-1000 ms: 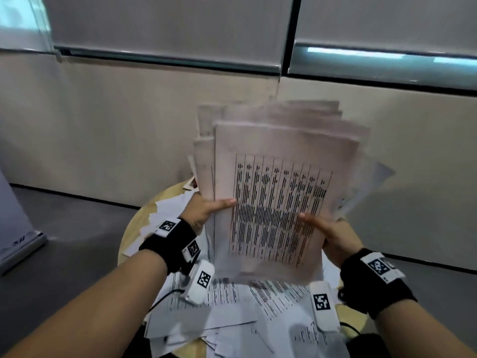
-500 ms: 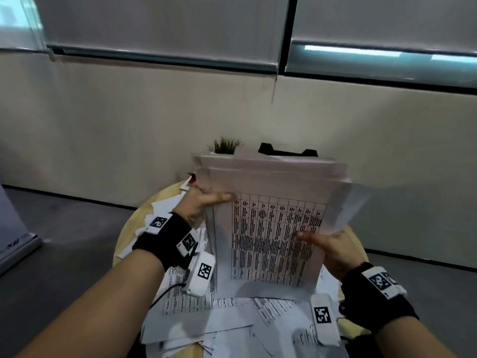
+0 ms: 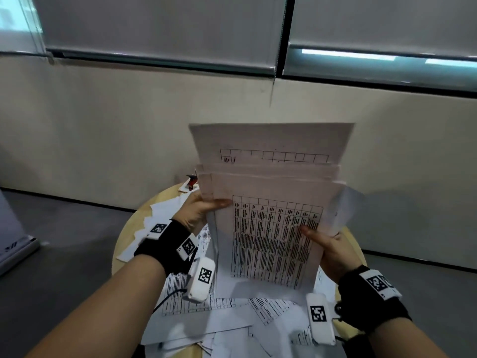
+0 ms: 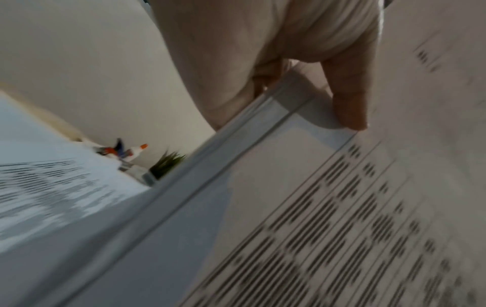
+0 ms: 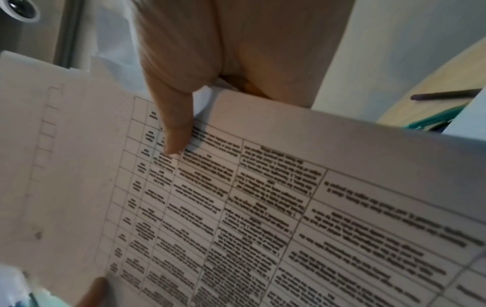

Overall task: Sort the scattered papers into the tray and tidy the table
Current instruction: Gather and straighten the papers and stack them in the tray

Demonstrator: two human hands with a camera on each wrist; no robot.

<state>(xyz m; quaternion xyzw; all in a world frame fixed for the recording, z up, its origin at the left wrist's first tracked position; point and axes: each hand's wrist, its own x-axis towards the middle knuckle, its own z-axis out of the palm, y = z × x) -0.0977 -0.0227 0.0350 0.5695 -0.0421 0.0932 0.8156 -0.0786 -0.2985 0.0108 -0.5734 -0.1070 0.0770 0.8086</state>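
Upright above the round wooden surface (image 3: 124,244), a stack of printed table sheets (image 3: 271,228) is pinched at its side edges by the left hand (image 3: 196,213) and right hand (image 3: 333,251), over loose papers (image 3: 206,319) scattered below.

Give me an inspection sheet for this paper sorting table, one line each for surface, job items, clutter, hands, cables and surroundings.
Surface: round wooden table, mostly covered by sheets.
Job's things: stack of printed papers held upright above the table, top edges uneven; loose papers scattered below; no tray seen.
Clutter: glue bottle, small green plant; dark pen and teal pens on the table.
Hands: left hand grips the stack's left edge; right hand grips its right edge.
Cables: thin black cable from the left wrist camera.
Surroundings: beige wall, lowered window blinds, grey floor.
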